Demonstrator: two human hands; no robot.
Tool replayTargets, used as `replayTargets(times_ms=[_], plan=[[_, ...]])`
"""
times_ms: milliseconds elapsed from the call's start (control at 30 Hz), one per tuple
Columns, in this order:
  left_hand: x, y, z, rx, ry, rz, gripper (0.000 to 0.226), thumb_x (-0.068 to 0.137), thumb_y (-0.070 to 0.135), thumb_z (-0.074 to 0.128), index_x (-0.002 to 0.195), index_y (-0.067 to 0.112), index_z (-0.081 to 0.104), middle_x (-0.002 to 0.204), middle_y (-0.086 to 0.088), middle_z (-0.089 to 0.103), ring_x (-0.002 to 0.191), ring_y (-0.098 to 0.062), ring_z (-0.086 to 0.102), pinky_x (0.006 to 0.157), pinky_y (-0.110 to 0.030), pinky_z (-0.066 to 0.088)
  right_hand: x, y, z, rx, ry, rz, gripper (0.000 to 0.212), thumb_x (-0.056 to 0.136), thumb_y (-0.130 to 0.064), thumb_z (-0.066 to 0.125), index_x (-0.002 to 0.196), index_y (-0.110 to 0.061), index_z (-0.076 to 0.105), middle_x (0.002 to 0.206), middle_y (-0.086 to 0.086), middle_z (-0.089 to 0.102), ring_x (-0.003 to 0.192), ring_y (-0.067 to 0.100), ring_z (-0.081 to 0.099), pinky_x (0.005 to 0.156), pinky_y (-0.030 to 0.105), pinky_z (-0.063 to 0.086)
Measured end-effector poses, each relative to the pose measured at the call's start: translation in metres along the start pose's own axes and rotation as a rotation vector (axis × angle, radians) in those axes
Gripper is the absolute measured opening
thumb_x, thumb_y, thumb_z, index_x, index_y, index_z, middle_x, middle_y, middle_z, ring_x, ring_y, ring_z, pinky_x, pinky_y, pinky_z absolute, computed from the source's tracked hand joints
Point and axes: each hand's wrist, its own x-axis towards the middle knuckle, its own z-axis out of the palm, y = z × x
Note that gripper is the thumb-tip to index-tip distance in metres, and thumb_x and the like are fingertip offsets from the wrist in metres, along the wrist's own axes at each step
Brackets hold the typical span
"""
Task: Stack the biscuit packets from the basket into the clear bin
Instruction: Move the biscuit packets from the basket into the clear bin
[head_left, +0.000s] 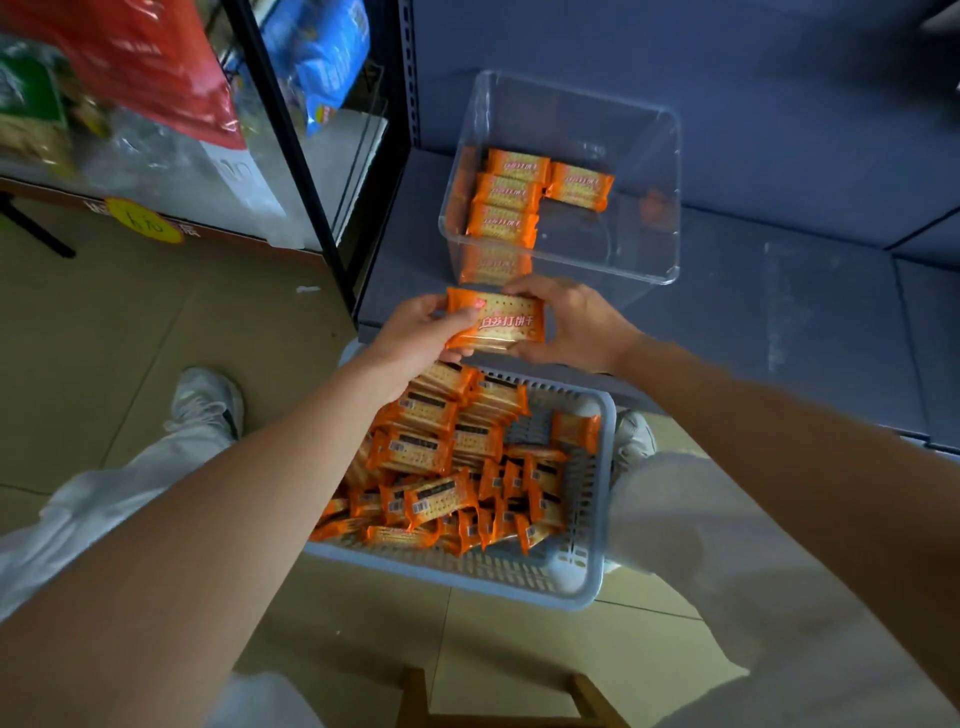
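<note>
— So, what is sitting where?
— The shelf (779, 312) is carrying the bin (649, 234); the basket (587, 571) is sitting between the person's legs, holding a heap of packets (431, 452). A few more are lying flat in the bin's left side.
— And the hands?
— The left hand (415, 343) and right hand (576, 327) are each gripping an end of one packet (506, 322), between basket and bin

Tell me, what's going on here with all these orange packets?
A person is stacking biscuit packets. The left hand and right hand hold one orange packet by its ends, between the grey basket, heaped with loose packets, and the clear bin on the shelf. The bin holds only a few packets.
</note>
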Motion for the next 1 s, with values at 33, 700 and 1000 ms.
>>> replayTargets(times_ms=[33,700,1000], plan=[[0.006,0.01,0.001,-0.017,0.004,0.018,0.029,0.091,0.032,0.063,0.114,0.014,0.063,0.101,-0.004,0.069,0.078,-0.016,0.07,0.078,-0.03,0.057,0.006,0.0,-0.011,-0.026,0.016,0.004,0.065,0.072,-0.022,0.08,0.13,-0.011,0.051,0.121,0.006,0.062,0.106,0.021,0.059,0.089,0.027,0.043],[0.18,0.028,-0.026,1.239,0.094,0.607,0.063,0.1,0.051,0.023,0.147,0.01,0.035,0.16,-0.007,0.018,0.149,-0.022,0.004,0.119,-0.038,-0.002,0.141,0.171,-0.071,-0.387,0.021,0.459,0.068,0.071,-0.037,0.073,0.131,-0.019,0.047,0.113,0.018,0.064,0.101,0.039,0.061,0.085,0.04,0.049],[0.19,0.009,-0.023,1.053,0.208,0.798,0.051,0.094,0.039,0.037,0.128,0.009,0.06,0.148,-0.01,0.043,0.145,-0.027,0.024,0.117,-0.048,0.024,0.159,0.215,-0.032,-0.33,0.017,0.53,0.065,0.071,-0.028,0.076,0.124,-0.011,0.043,0.113,0.023,0.061,0.099,0.042,0.06,0.079,0.042,0.047]])
